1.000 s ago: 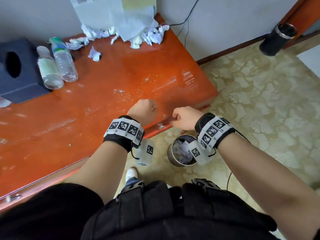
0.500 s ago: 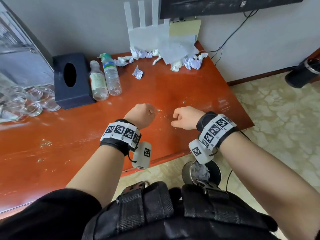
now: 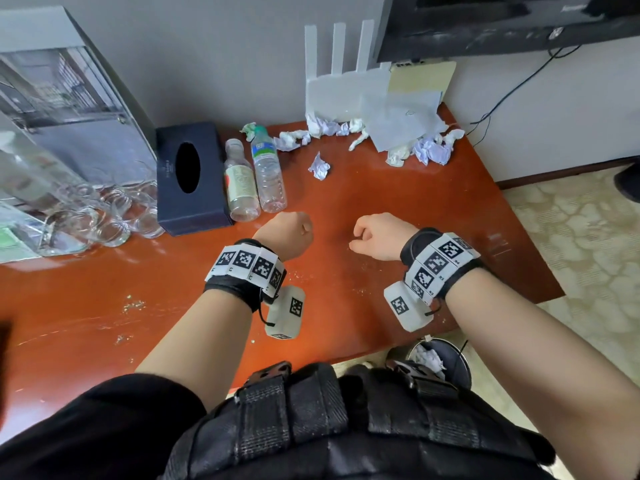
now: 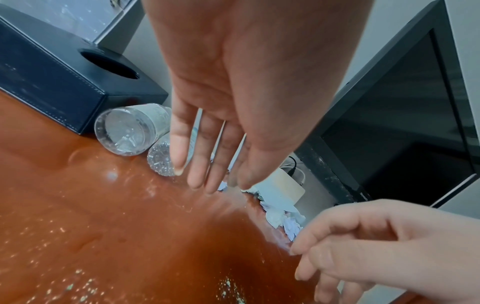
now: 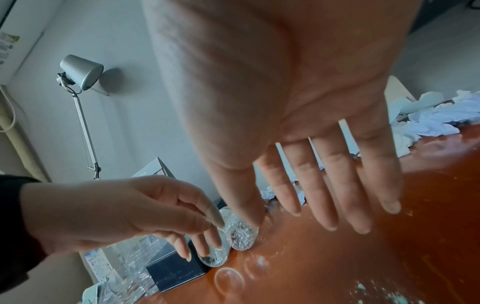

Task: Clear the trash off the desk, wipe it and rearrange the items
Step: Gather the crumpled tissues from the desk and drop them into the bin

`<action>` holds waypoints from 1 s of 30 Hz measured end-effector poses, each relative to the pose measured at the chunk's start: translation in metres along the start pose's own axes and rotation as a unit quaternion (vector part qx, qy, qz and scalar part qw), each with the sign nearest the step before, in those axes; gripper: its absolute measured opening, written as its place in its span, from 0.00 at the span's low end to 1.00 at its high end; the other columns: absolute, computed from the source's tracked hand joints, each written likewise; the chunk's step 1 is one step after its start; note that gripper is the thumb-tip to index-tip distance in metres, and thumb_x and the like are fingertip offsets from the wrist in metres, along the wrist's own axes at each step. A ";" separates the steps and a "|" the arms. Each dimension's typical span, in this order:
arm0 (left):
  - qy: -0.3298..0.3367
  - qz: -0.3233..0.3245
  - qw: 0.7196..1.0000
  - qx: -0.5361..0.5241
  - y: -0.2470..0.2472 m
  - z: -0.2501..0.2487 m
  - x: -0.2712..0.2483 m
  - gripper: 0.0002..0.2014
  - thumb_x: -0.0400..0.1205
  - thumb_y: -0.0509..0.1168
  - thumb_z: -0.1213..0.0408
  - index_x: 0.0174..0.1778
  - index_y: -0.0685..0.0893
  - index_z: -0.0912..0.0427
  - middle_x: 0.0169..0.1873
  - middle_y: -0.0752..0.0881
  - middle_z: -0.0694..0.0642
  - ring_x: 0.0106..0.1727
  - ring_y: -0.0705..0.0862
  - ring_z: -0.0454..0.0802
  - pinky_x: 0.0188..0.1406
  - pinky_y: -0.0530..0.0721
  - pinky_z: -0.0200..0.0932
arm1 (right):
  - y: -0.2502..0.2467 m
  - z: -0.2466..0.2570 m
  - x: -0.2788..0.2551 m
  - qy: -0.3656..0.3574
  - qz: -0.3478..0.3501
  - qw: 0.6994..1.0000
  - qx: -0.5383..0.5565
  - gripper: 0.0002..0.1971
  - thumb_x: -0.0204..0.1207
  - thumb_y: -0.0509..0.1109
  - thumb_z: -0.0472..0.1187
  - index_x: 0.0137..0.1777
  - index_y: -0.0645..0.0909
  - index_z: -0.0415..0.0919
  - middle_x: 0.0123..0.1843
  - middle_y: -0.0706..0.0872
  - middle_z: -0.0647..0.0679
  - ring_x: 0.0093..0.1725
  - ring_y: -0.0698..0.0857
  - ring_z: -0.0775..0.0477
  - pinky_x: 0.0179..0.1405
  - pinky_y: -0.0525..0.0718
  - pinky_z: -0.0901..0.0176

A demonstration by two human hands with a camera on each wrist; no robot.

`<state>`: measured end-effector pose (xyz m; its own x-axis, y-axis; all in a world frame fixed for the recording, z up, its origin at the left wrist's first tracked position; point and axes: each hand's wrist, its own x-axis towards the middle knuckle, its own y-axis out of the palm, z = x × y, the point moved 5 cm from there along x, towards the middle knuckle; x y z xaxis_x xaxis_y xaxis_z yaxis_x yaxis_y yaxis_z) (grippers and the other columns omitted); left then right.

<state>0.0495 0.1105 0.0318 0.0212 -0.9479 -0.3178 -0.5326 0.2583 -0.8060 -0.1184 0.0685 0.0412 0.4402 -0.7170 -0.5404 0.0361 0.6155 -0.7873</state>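
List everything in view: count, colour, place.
desk: 1, red-brown, crumbs scattered on it.
tissue box: 1, dark blue, back left of desk.
plastic bottles: 2, clear, lying side by side right of the tissue box.
crumpled paper: many wads, white, along the back edge; one loose wad nearer the middle.
paper sheets: several, white and tan, leaning at the wall.
glasses: several, clear, far left.
trash bin: 1, dark, on the floor below the desk's front edge, paper inside.
monitor: 1, black, top right.
left hand: empty, fingers extended, over the desk.
right hand: empty, fingers extended, over the desk.
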 end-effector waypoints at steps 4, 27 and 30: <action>-0.018 0.000 1.000 -0.003 0.003 -0.001 0.023 0.11 0.82 0.57 0.67 0.54 0.83 0.62 0.50 0.86 0.60 0.52 0.83 0.58 0.49 0.80 0.45 | -0.018 -0.011 0.017 -0.007 0.002 1.000 0.002 0.18 0.80 0.64 0.53 0.65 0.77 0.46 0.59 0.86 0.47 0.55 0.84 0.45 0.60 0.82 0.47; -0.204 -0.178 0.961 -0.055 -0.066 0.020 0.156 0.27 0.78 0.64 0.66 0.75 0.68 0.64 0.73 0.67 0.63 0.73 0.68 0.60 0.70 0.70 0.50 | -0.114 -0.025 0.183 -0.133 -0.031 0.991 -0.005 0.34 0.76 0.70 0.47 0.80 0.61 0.45 0.80 0.64 0.44 0.77 0.67 0.43 0.72 0.71 0.46; -0.220 -0.222 0.949 -0.040 -0.081 0.038 0.179 0.28 0.77 0.65 0.65 0.74 0.69 0.64 0.75 0.66 0.62 0.74 0.66 0.62 0.71 0.70 0.55 | -0.120 -0.015 0.208 -0.146 -0.059 0.987 -0.028 0.38 0.74 0.71 0.51 0.81 0.58 0.47 0.81 0.62 0.45 0.79 0.64 0.41 0.72 0.68 0.44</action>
<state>0.1283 -0.0726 0.0212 0.6002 -0.7861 -0.1476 -0.4503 -0.1796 -0.8746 -0.0442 -0.1592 0.0190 0.6766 -0.6519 -0.3424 0.0558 0.5090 -0.8590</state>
